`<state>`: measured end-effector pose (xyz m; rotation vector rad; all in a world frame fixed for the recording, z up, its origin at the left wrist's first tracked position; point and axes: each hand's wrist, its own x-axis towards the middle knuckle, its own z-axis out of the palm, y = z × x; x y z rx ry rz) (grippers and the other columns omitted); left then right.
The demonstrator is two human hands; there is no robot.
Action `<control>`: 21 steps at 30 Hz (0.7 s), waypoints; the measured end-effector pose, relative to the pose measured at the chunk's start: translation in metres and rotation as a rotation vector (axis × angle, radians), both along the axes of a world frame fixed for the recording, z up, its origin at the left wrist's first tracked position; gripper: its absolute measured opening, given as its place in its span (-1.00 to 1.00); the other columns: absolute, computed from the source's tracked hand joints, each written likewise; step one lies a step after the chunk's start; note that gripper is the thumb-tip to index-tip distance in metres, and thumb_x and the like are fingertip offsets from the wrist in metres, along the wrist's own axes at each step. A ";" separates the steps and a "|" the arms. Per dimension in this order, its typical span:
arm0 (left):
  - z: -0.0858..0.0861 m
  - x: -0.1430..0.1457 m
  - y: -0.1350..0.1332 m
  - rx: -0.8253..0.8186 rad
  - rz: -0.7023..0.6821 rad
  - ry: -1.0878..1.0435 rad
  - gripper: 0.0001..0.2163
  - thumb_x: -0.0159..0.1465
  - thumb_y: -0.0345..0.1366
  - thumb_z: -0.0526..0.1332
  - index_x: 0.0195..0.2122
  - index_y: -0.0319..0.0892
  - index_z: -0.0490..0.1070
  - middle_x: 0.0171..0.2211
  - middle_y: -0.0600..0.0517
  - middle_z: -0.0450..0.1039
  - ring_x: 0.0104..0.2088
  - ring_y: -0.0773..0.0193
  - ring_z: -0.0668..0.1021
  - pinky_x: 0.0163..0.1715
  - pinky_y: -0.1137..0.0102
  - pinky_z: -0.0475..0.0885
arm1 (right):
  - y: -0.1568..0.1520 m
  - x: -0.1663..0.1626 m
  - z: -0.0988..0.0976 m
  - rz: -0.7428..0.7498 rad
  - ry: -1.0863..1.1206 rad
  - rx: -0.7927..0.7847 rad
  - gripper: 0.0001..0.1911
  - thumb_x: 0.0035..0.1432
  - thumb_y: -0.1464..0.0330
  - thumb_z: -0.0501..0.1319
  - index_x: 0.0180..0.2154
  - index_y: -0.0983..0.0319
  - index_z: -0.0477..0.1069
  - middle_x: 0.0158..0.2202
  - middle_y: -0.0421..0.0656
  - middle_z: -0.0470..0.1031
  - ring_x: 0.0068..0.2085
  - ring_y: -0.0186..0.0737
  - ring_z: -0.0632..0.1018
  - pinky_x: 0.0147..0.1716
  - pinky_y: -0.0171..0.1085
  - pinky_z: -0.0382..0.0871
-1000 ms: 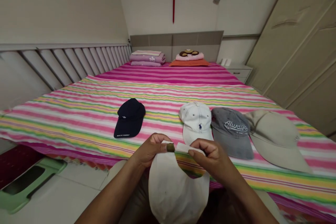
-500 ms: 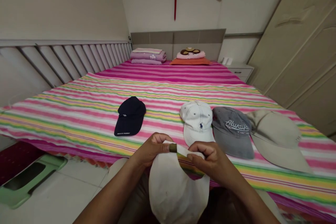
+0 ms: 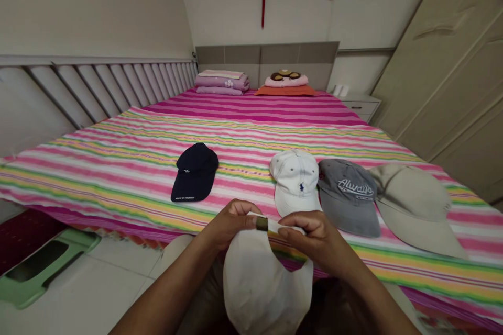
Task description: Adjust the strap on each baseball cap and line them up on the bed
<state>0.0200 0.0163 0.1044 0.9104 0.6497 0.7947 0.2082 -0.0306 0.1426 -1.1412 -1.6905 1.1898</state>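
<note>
A cream baseball cap (image 3: 263, 282) hangs between my hands above my lap, its back opening and strap toward the bed. My left hand (image 3: 233, 225) pinches the strap's left side, beside a brass-coloured buckle (image 3: 261, 224). On the strap's other side, my right hand (image 3: 308, 233) grips with thumb and fingers. Just beyond my hands a white cap (image 3: 295, 180) with a small dark emblem lies on the bed. To its right are a grey cap (image 3: 348, 196) with white lettering and a beige cap (image 3: 416, 204). A navy cap (image 3: 195, 171) lies apart on the left.
The caps lie on a striped bedspread (image 3: 243, 144). Folded purple bedding (image 3: 222, 82) and an orange-and-pink pile (image 3: 286, 90) rest by the headboard (image 3: 228, 55). A green plastic stool (image 3: 29, 293) stands on the tiled floor at lower left. A wardrobe (image 3: 451, 78) is at right.
The buckle has shifted slightly to the right and down, while the strap bends a little differently. Both hands keep their hold on the cream cap.
</note>
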 end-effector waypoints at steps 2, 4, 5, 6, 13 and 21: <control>0.000 0.000 0.000 -0.002 0.002 -0.002 -0.78 -0.15 -0.26 0.39 -0.53 -0.29 0.48 -0.64 0.05 0.44 -0.69 0.45 0.40 -0.67 0.55 0.26 | 0.001 0.000 -0.001 -0.005 0.011 -0.014 -0.77 0.00 0.26 0.19 -0.51 0.29 0.48 -0.64 -0.25 0.25 -0.57 -0.41 0.18 -0.64 -0.41 0.04; -0.001 0.001 0.000 -0.006 -0.001 0.003 -0.77 -0.16 -0.25 0.40 -0.54 -0.29 0.47 -0.65 0.05 0.43 -0.70 0.46 0.38 -0.68 0.55 0.24 | 0.001 0.000 -0.003 -0.021 0.024 -0.039 -0.77 -0.02 0.25 0.19 -0.47 0.29 0.50 -0.64 -0.25 0.24 -0.57 -0.41 0.18 -0.63 -0.40 0.04; 0.000 0.001 0.000 -0.008 -0.003 0.006 -0.76 -0.17 -0.24 0.40 -0.54 -0.29 0.47 -0.66 0.05 0.43 -0.70 0.46 0.38 -0.68 0.55 0.23 | 0.002 -0.001 -0.004 -0.027 0.032 -0.053 -0.76 -0.02 0.24 0.19 -0.45 0.29 0.50 -0.64 -0.26 0.23 -0.58 -0.41 0.17 -0.63 -0.40 0.04; 0.000 0.001 0.000 -0.011 -0.005 0.007 -0.76 -0.18 -0.24 0.40 -0.54 -0.30 0.47 -0.66 0.05 0.42 -0.70 0.46 0.37 -0.68 0.55 0.23 | 0.002 0.000 -0.005 -0.027 0.038 -0.065 -0.75 -0.02 0.23 0.20 -0.44 0.29 0.50 -0.65 -0.26 0.22 -0.58 -0.41 0.16 -0.62 -0.39 0.04; -0.002 0.001 0.000 -0.005 -0.004 0.010 -0.76 -0.16 -0.23 0.39 -0.53 -0.29 0.46 -0.65 0.06 0.42 -0.69 0.47 0.37 -0.68 0.55 0.22 | 0.003 0.003 -0.011 0.007 0.040 -0.091 -0.73 0.00 0.21 0.19 -0.40 0.29 0.51 -0.62 -0.23 0.28 -0.55 -0.37 0.24 -0.56 -0.36 0.11; 0.000 0.002 0.000 -0.007 -0.012 0.060 -0.73 -0.18 -0.21 0.40 -0.54 -0.29 0.45 -0.67 0.08 0.39 -0.72 0.49 0.34 -0.70 0.55 0.18 | 0.005 0.001 -0.014 -0.022 0.103 -0.140 -0.74 -0.02 0.21 0.20 -0.46 0.29 0.47 -0.59 -0.23 0.32 -0.53 -0.37 0.26 -0.55 -0.37 0.12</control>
